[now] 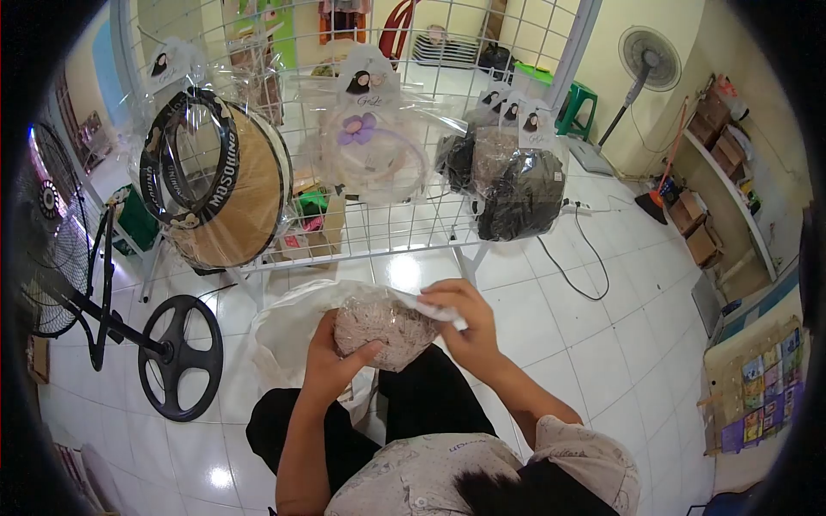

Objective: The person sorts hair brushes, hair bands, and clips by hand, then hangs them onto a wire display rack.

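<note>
My left hand (334,363) is wrapped round a clear plastic packet (385,330) with a crinkled, beige-pink fabric bundle inside, thumb across its front. At the packet's right end, my right hand (470,323) has its fingers closed on a white flap (440,311). Right behind and below the packet, a large white plastic bag (277,331) gapes between my lap and the rack. The packet overlaps the bag's mouth in this view.
A white wire rack (396,225) stands ahead, hung with a wrapped sun visor (249,202), a purple flower headband (366,129) and dark packets (520,193). To the left is a black standing fan (64,219) with its round base (181,357). A cable (594,288) lies on the tiles.
</note>
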